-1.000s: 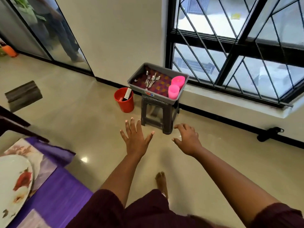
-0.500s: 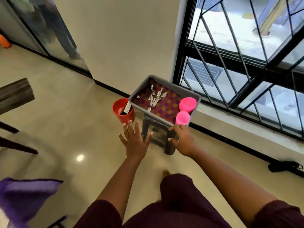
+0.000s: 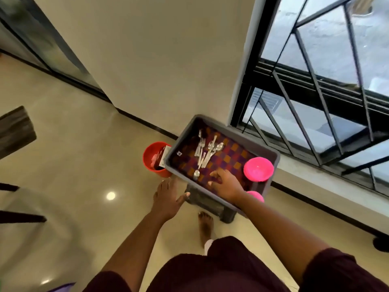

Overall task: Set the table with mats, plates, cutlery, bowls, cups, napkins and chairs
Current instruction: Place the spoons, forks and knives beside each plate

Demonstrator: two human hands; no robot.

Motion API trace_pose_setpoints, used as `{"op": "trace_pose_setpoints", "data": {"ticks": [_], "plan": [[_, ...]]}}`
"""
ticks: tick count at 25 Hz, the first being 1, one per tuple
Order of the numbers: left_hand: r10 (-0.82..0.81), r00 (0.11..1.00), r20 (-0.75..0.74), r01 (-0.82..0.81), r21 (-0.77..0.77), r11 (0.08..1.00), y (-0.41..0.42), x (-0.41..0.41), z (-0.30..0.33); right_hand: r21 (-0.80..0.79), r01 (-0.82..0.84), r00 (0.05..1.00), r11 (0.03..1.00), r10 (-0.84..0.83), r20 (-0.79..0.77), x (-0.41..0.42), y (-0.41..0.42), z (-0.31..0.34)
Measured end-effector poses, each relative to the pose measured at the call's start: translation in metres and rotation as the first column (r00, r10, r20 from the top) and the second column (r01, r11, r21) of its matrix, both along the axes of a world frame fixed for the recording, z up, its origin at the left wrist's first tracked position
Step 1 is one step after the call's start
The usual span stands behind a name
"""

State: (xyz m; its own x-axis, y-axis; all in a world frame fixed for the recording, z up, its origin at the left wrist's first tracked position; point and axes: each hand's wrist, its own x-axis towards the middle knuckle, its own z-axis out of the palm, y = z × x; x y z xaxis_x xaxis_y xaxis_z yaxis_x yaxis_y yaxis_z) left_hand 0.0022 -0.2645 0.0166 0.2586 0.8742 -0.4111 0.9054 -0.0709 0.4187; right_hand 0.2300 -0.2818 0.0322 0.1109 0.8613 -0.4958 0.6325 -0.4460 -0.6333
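Reaching into the grey plastic tub [image 3: 271,157] for the steel forks and spoons [image 3: 207,151].
My right hand [image 3: 226,183] hovers inside, fingers loosely spread, grasping nothing; my left hand [image 3: 168,199] is released outside. The cutlery's long axis runs away from me, heads mostly far.

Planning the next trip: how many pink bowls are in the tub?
2. One bowl sits at the tub's right end; a second peeks out behind the right hand's wrist. More may be hidden.

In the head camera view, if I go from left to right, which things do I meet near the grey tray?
Red bucket → left hand → cutlery → right hand → pink bowl, the last three inside the grey tray.
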Motion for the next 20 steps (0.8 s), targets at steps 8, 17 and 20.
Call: {"op": "trace_pose_setpoints", "data": {"ticks": [8,17,20], "plan": [[0.038,0.976,0.214,0.018,-0.253,0.967,0.093,0.019,-0.017,-0.249,0.136,0.989,0.959,-0.148,-0.029,0.026,0.113,-0.066],[-0.045,0.976,0.212,0.12,-0.356,0.927,0.193,0.051,-0.112,-0.211,0.265,0.964,0.941,-0.258,0.06,0.047,0.177,-0.162],[-0.102,0.976,0.191,0.164,-0.347,0.923,0.216,0.074,-0.151,-0.095,0.247,0.958,0.964,-0.228,0.175,0.057,0.2,-0.198]]}}
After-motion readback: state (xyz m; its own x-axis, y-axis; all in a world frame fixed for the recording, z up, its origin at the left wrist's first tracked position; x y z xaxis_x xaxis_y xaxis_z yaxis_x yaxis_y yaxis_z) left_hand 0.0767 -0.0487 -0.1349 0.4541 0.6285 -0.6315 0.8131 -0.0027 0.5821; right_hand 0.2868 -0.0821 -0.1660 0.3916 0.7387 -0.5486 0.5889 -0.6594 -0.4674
